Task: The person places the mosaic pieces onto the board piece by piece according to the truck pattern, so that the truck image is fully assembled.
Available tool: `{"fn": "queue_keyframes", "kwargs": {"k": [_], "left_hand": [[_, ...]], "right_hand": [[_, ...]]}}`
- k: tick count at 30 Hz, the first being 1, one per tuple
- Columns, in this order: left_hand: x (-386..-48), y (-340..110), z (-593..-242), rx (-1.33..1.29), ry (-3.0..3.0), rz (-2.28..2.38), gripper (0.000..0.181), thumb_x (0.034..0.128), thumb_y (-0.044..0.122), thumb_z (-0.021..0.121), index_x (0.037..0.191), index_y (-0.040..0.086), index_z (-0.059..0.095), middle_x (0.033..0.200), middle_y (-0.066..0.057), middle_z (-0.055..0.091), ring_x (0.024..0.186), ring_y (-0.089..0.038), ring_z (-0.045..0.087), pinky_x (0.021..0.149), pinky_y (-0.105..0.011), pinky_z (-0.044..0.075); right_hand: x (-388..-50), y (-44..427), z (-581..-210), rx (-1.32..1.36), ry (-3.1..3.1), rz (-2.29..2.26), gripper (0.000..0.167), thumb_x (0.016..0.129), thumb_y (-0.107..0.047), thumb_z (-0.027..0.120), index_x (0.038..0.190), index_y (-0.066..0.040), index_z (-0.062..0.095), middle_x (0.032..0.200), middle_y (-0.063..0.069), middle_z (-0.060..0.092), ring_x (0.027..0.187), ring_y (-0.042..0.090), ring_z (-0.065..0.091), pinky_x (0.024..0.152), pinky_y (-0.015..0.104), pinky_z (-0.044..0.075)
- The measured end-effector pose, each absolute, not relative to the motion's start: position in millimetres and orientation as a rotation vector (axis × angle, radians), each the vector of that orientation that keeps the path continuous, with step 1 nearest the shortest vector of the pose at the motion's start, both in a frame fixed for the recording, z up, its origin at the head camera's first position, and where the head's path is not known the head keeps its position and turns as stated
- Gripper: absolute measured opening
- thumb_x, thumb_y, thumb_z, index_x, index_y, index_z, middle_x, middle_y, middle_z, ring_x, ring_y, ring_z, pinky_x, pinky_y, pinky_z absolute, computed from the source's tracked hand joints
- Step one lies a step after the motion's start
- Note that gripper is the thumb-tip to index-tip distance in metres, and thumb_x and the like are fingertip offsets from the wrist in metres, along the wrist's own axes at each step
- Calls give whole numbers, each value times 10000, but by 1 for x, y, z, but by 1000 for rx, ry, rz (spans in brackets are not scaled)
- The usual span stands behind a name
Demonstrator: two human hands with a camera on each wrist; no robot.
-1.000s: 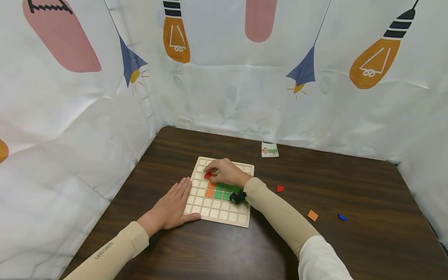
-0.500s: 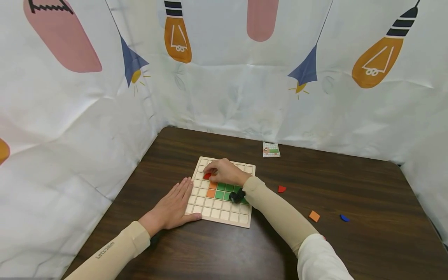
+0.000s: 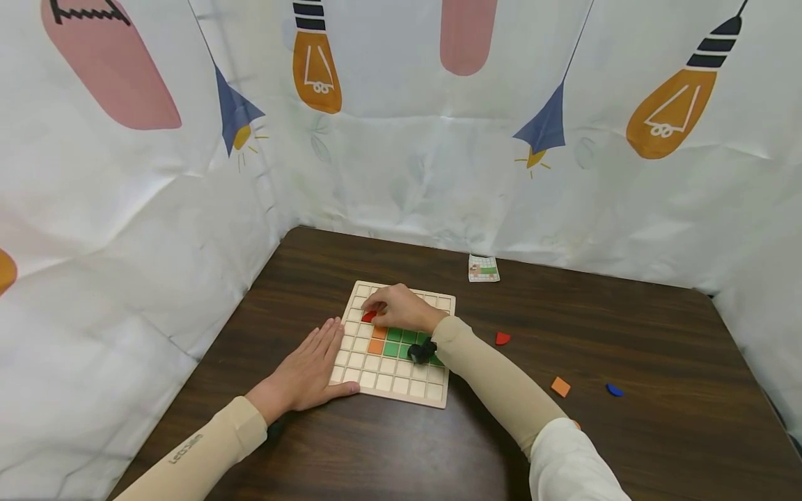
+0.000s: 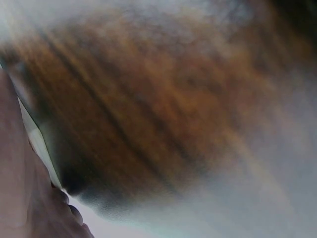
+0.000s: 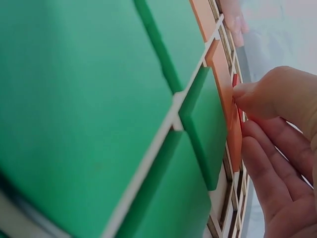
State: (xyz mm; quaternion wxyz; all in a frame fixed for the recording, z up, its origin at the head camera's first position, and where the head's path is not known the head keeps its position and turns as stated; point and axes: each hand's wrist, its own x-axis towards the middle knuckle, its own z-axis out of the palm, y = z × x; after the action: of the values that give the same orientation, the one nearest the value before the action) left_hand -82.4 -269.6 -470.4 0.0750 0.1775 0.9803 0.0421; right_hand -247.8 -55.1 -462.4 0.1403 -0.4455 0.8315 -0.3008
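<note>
A pale wooden grid board (image 3: pixel 401 383) lies on the dark table, with green tiles (image 3: pixel 391 349) and orange tiles (image 3: pixel 376 346) in several cells. My right hand (image 3: pixel 404 307) reaches over the board and pinches a red piece (image 3: pixel 368 316) between thumb and fingers, at a cell above the orange tiles. In the right wrist view the red piece (image 5: pixel 236 79) shows edge-on at the thumb tip, beside an orange tile (image 5: pixel 225 89). My left hand (image 3: pixel 307 369) lies flat with straight fingers along the board's left edge, its thumb at the near left corner.
To the right of the board lie another red piece (image 3: pixel 502 338), an orange square (image 3: pixel 560 387) and a blue piece (image 3: pixel 615 390). Something orange shows partly behind the right sleeve. A small printed card (image 3: pixel 483 268) sits near the back edge. Patterned cloth hangs behind and at the left.
My right hand has shifted very slightly left with the red piece held. The left hand stays at the board's edge.
</note>
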Motion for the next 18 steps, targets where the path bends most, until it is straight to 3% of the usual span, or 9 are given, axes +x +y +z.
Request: {"fn": "queue_keyframes", "kwargs": {"k": [12, 18], "left_hand": [[-81, -268, -467, 532, 2939, 133, 1137, 928, 800, 474, 1618, -67, 216, 1725, -239, 182, 1623, -398, 181, 1302, -553, 259], [-81, -269, -468, 545, 2961, 138, 1126, 935, 789, 479, 1612, -75, 229, 1717, -251, 201, 1615, -406, 205, 1293, -558, 273]], "right_hand": [[-244, -45, -451, -1182, 2437, -927, 309, 959, -188, 707, 1265, -169, 750, 1224, -19, 759, 1090, 120, 702, 938, 274, 593], [-247, -31, -444, -1210, 2429, -941, 325, 978, -183, 704, 1294, -106, 726, 1241, 40, 751, 1134, 192, 706, 994, 322, 584]]}}
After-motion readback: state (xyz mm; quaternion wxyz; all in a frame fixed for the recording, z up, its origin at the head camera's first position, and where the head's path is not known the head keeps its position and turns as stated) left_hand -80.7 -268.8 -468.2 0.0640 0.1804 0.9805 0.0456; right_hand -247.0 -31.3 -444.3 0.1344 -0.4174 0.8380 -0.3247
